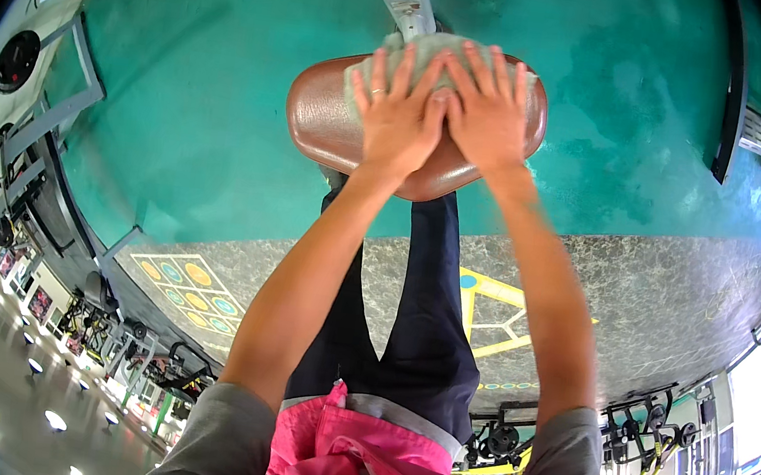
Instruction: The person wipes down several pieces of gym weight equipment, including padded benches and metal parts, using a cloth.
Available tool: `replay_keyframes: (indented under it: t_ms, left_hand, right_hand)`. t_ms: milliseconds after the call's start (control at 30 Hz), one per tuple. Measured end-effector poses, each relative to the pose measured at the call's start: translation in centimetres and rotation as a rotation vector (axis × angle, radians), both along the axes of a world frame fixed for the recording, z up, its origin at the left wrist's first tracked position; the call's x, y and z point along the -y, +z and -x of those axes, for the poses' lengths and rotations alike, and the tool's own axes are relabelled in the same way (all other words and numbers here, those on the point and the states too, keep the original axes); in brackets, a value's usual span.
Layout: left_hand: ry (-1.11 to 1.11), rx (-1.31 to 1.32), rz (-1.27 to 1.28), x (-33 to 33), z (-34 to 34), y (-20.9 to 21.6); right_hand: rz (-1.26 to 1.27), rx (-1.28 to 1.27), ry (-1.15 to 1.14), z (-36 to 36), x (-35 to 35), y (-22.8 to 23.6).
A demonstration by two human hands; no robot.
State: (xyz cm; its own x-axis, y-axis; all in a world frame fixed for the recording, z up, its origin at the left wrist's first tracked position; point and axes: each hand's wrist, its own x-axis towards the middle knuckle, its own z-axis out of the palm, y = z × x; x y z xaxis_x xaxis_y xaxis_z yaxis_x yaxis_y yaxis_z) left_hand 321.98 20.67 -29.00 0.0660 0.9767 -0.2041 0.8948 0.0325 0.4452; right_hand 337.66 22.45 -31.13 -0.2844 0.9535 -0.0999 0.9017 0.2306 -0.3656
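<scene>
This is a gym. A black weight plate (pixel 17 61) shows at the left, near a grey metal frame (pixel 53 119). Exercise machines (pixel 502 439) with round weights stand across the room. A brown padded seat (pixel 320 109) rises above green flooring (pixel 202 140), near a grey strip (pixel 678 293) bearing yellow markings (pixel 197 273).

Bright here! Glare whites out the window (pixel 758 403), ceiling lamps (pixel 56 421) blaze, the green floor (pixel 601 141) shines, edges curve into black.
</scene>
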Motion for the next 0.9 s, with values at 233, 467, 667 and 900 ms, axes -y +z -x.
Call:
replay_keyframes:
  t_ms: [233,467,667,900]
  left_hand:
    - [-0.030,0.040,-0.147,-3.2,-7.4,-1.8]
    - [-0.015,-0.020,-0.106,-2.0,0.4,-2.1]
    - [0.185,-0.008,-0.091,3.5,12.0,-1.7]
    - [0.111,0.037,0.053,12.3,6.9,1.0]
  right_hand:
    - [0.045,-0.135,-0.214,-6.1,-0.3,-2.0]
    - [0.016,0.214,-0.156,1.6,0.9,-0.4]
    - [0.050,0.051,0.016,14.3,2.1,1.2]
    - [0.199,-0.141,0.061,8.1,10.2,3.7]
